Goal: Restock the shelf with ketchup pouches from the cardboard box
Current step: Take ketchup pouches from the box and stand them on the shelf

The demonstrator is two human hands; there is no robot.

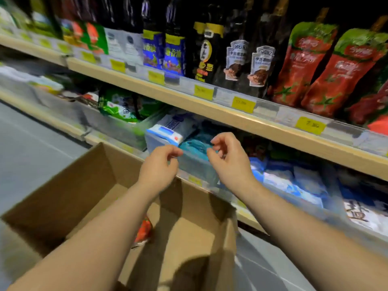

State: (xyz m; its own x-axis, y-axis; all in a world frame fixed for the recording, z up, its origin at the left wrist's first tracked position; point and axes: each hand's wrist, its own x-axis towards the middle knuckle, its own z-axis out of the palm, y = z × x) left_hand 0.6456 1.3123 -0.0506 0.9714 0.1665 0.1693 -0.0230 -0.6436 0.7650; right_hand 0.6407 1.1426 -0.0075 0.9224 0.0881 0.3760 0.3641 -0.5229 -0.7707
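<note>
An open cardboard box [88,190] sits low in front of the shelves. One red ketchup pouch [144,229] lies at its bottom, partly hidden by my left forearm. Red ketchup pouches with green tops [302,66] stand on the upper shelf [210,108] at the right. My left hand [160,164] and my right hand [227,158] hover side by side above the box's far edge, in front of the lower shelf. Both hold nothing, with fingers loosely curled and apart.
Dark sauce pouches [237,61] and blue packs [163,51] stand left of the ketchup on the upper shelf, with yellow price tags [243,105] along its edge. The lower shelf holds white and blue packets [172,131] and green bags [119,106]. Grey floor lies at left.
</note>
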